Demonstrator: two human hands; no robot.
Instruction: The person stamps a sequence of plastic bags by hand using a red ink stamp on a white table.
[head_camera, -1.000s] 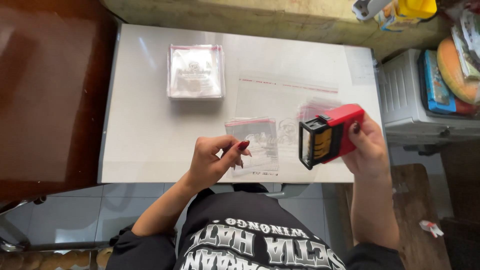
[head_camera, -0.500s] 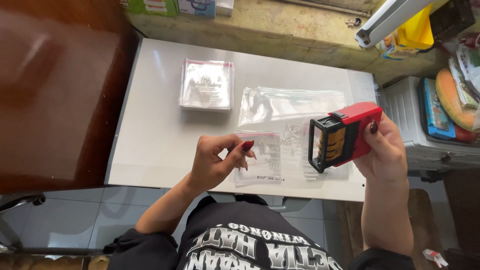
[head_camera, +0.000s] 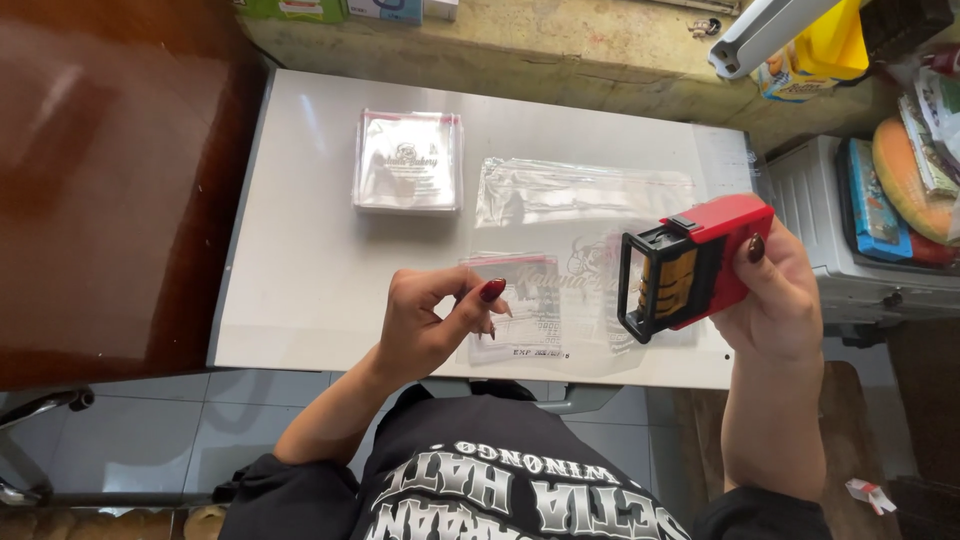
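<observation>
gripping a red-and-black plastic date stamper (head_camera: 695, 262) raised off the white table (head_camera: 300, 260), right hand (head_camera: 775, 300) sits right of the small clear printed plastic pouch (head_camera: 520, 305) lying flat, left hand (head_camera: 430, 320) nearer, fingertips pinching its left edge.

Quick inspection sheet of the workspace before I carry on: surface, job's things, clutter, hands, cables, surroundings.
Surface: white table, clear plastic sheet lying flat on it.
Job's things: red and black stamper; small clear bag with red strip, flat at the near edge.
Clutter: stack of clear bags at the far side.
Hands: left hand pinches the small bag's edge; right hand has its grip around the stamper, lifted off the table.
Cables: nothing seen.
Surroundings: brown cabinet to the left, grey crate to the right.
</observation>
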